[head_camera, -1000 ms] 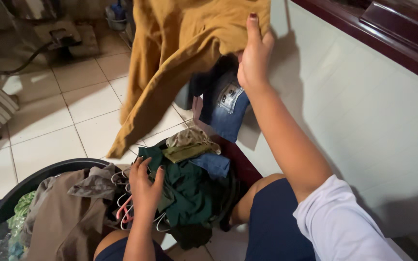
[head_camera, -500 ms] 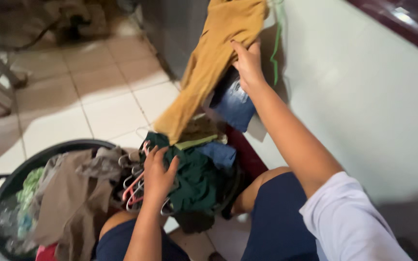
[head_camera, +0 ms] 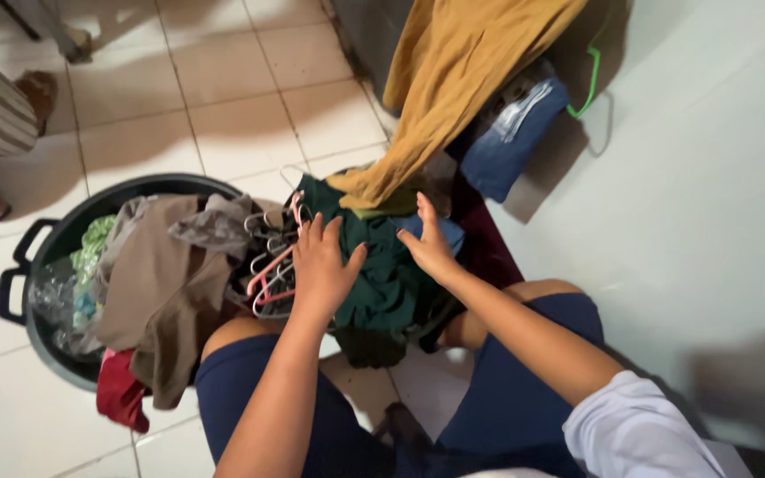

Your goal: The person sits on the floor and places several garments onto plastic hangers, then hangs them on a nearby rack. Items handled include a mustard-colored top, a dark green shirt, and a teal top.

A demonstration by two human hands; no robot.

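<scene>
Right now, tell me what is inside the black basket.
The black basket holds brown clothes, a green cloth and clear plastic; anything deeper is covered.

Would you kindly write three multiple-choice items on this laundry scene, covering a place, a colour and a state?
1. Where is the black basket?
A. On the tiled floor, left of the person's knees
B. On a shelf
C. Behind the person

2. What colour is the garment hanging at the top?
A. Mustard yellow
B. White
C. Purple

3. How are the hands?
A. Both open, flat on the dark green clothes
B. Both clenched in fists
C. Both raised in the air

Answers: 1 A, it stands on the tiles. 2 A, the cloth is mustard. 3 A, the left hand and right hand rest there with fingers spread.
</scene>
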